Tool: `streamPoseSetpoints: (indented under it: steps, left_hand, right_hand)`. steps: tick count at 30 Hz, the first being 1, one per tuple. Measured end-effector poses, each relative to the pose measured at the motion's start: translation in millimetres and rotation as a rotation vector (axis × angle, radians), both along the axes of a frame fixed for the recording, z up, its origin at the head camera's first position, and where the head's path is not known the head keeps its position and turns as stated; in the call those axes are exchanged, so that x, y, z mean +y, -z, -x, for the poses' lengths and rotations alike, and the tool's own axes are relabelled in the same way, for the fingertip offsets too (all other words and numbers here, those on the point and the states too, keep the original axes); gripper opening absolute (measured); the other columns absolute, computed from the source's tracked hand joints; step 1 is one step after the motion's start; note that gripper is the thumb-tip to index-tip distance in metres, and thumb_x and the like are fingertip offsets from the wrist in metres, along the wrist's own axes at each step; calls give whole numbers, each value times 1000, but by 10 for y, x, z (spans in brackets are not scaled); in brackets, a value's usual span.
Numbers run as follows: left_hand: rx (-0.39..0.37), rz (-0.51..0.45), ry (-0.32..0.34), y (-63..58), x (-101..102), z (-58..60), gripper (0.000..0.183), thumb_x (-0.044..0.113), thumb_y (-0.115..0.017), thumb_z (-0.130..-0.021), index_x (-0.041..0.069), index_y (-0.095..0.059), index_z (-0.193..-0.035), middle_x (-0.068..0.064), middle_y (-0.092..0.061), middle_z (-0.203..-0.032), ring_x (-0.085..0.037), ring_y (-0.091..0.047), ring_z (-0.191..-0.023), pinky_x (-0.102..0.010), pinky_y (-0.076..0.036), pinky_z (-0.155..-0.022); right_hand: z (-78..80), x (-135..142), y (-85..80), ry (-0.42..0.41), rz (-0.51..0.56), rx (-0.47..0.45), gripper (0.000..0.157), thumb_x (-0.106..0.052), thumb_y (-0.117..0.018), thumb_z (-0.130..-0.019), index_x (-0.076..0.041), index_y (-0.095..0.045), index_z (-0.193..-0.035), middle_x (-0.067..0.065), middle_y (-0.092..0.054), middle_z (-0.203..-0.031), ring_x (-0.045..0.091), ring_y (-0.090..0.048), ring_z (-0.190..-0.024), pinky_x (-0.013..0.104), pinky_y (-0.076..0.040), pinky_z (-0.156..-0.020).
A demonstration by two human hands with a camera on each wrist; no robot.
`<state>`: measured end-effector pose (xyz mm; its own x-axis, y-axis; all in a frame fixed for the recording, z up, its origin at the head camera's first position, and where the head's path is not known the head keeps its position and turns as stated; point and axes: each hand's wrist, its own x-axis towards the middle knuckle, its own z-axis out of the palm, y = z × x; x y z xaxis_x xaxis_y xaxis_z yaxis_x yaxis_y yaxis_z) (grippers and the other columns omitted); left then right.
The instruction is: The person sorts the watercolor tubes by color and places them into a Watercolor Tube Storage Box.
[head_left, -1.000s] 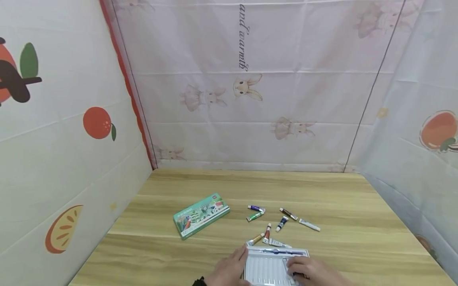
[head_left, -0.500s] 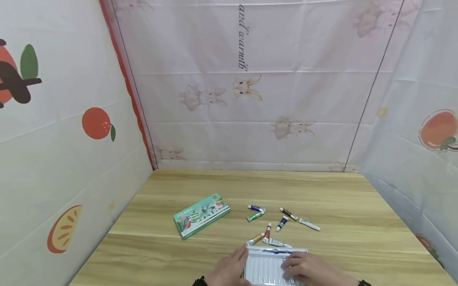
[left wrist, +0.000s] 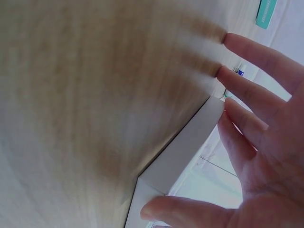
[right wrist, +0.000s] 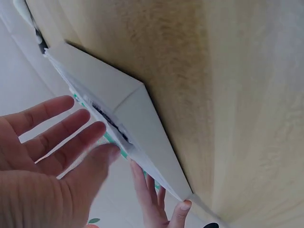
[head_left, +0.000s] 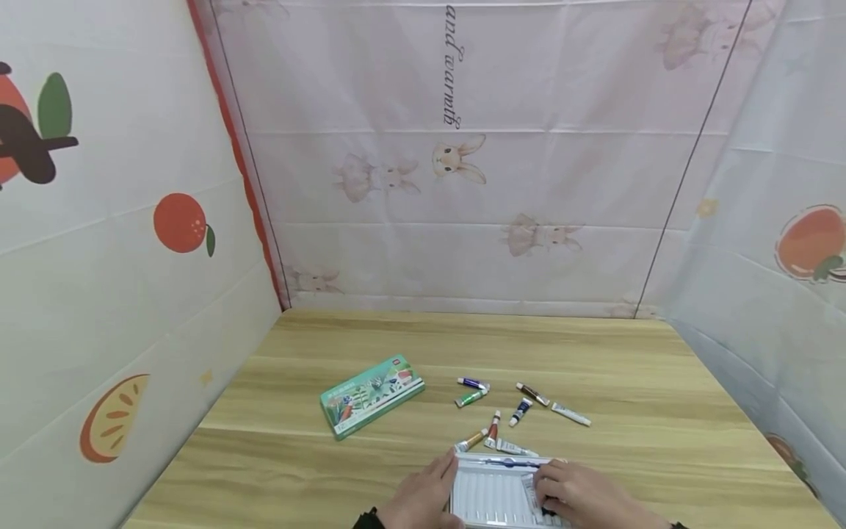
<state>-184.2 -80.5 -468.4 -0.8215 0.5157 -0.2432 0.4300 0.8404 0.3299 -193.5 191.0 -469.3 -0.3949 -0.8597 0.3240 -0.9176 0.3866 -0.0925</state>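
Note:
A white ridged paint tray (head_left: 489, 494) lies at the table's front edge, with a blue paintbrush (head_left: 512, 463) in its top slot. My left hand (head_left: 423, 494) holds the tray's left end, thumb at the near corner and fingers at the far one. Over the right side of the tray is my right hand (head_left: 578, 491), its fingertips close to a pale paint tube (head_left: 531, 491) lying in the slots. In the right wrist view the right fingers are fairly straight beside the tray wall (right wrist: 142, 126), with nothing visible between them and the thumb.
Several loose paint tubes lie behind the tray, among them green (head_left: 471, 398), purple (head_left: 473, 383), blue (head_left: 521, 412), brown (head_left: 532, 394), red (head_left: 493, 429) and gold (head_left: 472, 440) ones. A teal box (head_left: 372, 397) lies to their left. Printed curtains surround the wooden table (head_left: 277, 441).
My right hand shifts left over the slots, then back to the right, uncovering the pale tube in the tray. The left hand stays at the tray's left end.

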Motion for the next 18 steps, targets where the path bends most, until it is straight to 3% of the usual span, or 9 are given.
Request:
streamPoseSetpoints:
  steps: [5,10,18]
  left_hand:
    - [18,14,14,-7,-4,3,82,54,-53,-65,7,-29,-127,-3,-21,-132,-16,-27,-115,-34,-37,-81]
    - [20,23,14,2,11,-3,81,54,-53,-65,8,-28,-128,-2,-20,-132,-16,-28,-115,-34,-37,-80]
    - [-16,-7,-17,3,5,4,81,52,-56,-65,8,-28,-128,-1,-20,-133,-17,-27,-115,-38,-36,-80]
  right_hand:
    - [12,-38,16,-35,-25,-44,21,-11,-60,-74,-19,-58,-94,-7,-51,-98,5,-48,-89,19,-42,-68]
    - [6,-39,36,-43,-29,-85,13,-14,-59,-75,-19,-63,-87,-7,-53,-97,6,-49,-88,16,-41,-67]
    - [-20,-92,18,31,-40,-93,13,-14,-60,-74,-19,-66,-85,-6,-54,-94,7,-51,-85,19,-44,-63]
